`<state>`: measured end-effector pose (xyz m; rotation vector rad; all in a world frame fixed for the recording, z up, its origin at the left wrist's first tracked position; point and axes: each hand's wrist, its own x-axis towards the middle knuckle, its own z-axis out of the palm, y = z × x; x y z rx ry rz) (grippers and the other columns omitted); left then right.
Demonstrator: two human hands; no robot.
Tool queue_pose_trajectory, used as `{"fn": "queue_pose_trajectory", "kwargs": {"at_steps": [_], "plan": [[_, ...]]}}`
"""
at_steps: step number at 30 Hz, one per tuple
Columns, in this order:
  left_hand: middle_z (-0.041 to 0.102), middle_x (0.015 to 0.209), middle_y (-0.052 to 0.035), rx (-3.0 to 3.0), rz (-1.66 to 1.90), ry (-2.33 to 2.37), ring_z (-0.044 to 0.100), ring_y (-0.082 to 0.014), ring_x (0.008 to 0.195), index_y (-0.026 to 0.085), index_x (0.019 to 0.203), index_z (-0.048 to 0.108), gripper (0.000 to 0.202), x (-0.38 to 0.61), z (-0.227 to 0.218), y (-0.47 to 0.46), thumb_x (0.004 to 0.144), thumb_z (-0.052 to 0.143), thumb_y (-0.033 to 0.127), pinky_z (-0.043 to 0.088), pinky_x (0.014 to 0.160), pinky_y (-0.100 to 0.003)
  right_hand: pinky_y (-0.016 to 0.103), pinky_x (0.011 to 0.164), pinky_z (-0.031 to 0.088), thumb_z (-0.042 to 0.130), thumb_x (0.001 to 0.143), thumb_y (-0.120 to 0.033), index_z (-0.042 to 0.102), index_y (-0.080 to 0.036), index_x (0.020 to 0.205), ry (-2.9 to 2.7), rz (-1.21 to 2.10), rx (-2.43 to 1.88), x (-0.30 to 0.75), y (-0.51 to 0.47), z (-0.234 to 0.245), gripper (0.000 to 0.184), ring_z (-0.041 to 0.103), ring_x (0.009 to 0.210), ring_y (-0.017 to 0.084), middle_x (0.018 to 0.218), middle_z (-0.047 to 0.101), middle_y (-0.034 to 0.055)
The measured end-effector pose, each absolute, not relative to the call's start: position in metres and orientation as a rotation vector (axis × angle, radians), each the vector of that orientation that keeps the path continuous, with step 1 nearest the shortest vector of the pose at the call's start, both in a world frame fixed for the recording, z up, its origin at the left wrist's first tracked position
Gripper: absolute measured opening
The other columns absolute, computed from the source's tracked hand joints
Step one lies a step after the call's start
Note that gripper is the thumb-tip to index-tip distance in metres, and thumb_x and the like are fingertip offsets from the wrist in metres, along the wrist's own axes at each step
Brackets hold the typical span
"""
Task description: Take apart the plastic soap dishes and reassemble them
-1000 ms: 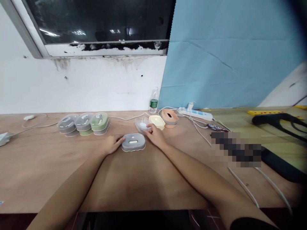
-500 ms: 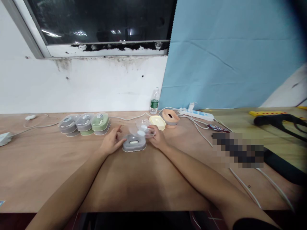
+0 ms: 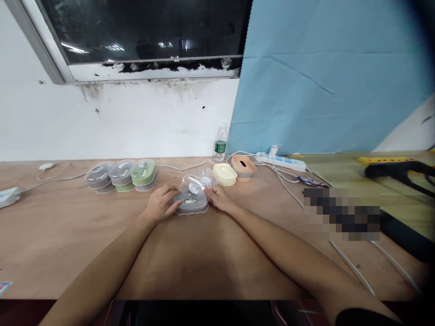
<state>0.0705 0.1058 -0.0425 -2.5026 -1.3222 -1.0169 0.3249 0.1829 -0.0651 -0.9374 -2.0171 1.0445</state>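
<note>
In front of me on the table sits a grey box (image 3: 191,208) with rounded corners and a slot in its top. A clear plastic lid (image 3: 194,184) with a round white label is tilted over its back part. My right hand (image 3: 220,198) pinches the lid's right edge near the box corner. At the box's left side is my left hand (image 3: 163,203), its fingers apart and the tips against the box and lid edge. Just behind, other clear plastic (image 3: 208,175) shows, partly hidden by the tilted lid.
Behind my right hand stand a pale yellow container (image 3: 224,174) and an orange-and-grey box (image 3: 243,167). Several lidded boxes (image 3: 120,174) line up at the left. A bottle (image 3: 220,144) stands by the wall. A power strip (image 3: 281,161) and white cables lie at the right.
The clear lid has come down and left onto the grey box, my right hand lowering with it. My left hand's fingers have moved in closer to the box.
</note>
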Motion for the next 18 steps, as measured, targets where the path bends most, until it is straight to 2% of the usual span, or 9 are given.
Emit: {"fn": "queue_pose_trajectory", "kwargs": {"at_steps": [4, 8, 11, 14, 18], "plan": [[0.057, 0.121, -0.0122, -2.456, -0.994, -1.516, 0.060, -0.0230, 0.099, 0.020, 0.123, 0.054, 0.042, 0.0693, -0.0441, 0.1095, 0.090, 0.050, 0.046, 0.049, 0.087, -0.037, 0.023, 0.048, 0.027, 0.034, 0.083, -0.074, 0.040, -0.020, 0.060, -2.044, 1.125, -0.945, 0.3255, 0.1852, -0.0668, 0.059, 0.038, 0.048, 0.010, 0.049, 0.041, -0.0045], [0.052, 0.131, -0.0140, -2.624, -0.864, -1.680, 0.061, -0.0242, 0.095, 0.020, 0.144, 0.029, 0.073, 0.0641, -0.0471, 0.1144, 0.085, 0.053, 0.055, 0.049, 0.086, -0.040, 0.024, 0.053, 0.029, 0.032, 0.088, -0.067, 0.041, -0.019, 0.059, -2.140, 0.999, -0.949, 0.3274, 0.1876, -0.0657, 0.056, 0.041, 0.054, 0.011, 0.055, 0.045, -0.0030], [0.050, 0.135, -0.0156, -2.750, -0.771, -1.705, 0.061, -0.0257, 0.096, 0.020, 0.149, 0.017, 0.091, 0.0622, -0.0489, 0.1157, 0.079, 0.058, 0.061, 0.050, 0.084, -0.039, 0.025, 0.056, 0.030, 0.029, 0.092, -0.061, 0.041, -0.019, 0.058, -2.238, 0.841, -0.977, 0.3292, 0.1873, -0.0620, 0.056, 0.044, 0.057, 0.012, 0.058, 0.049, -0.0019], [0.053, 0.131, -0.0148, -2.731, -0.771, -1.718, 0.062, -0.0256, 0.094, 0.021, 0.149, 0.019, 0.094, 0.0630, -0.0480, 0.1153, 0.075, 0.061, 0.063, 0.050, 0.082, -0.038, 0.026, 0.055, 0.028, 0.027, 0.094, -0.058, 0.040, -0.019, 0.054, -2.299, 0.689, -1.044, 0.3316, 0.1866, -0.0585, 0.058, 0.046, 0.057, 0.013, 0.056, 0.050, -0.0011], [0.061, 0.110, -0.0110, -2.638, -0.855, -1.613, 0.062, -0.0240, 0.090, 0.020, 0.141, 0.036, 0.086, 0.0627, -0.0448, 0.1144, 0.072, 0.064, 0.065, 0.049, 0.083, -0.037, 0.026, 0.053, 0.025, 0.024, 0.094, -0.059, 0.038, -0.019, 0.051, -2.283, 0.630, -1.098, 0.3338, 0.1883, -0.0584, 0.061, 0.044, 0.054, 0.013, 0.052, 0.047, -0.0005]]}}
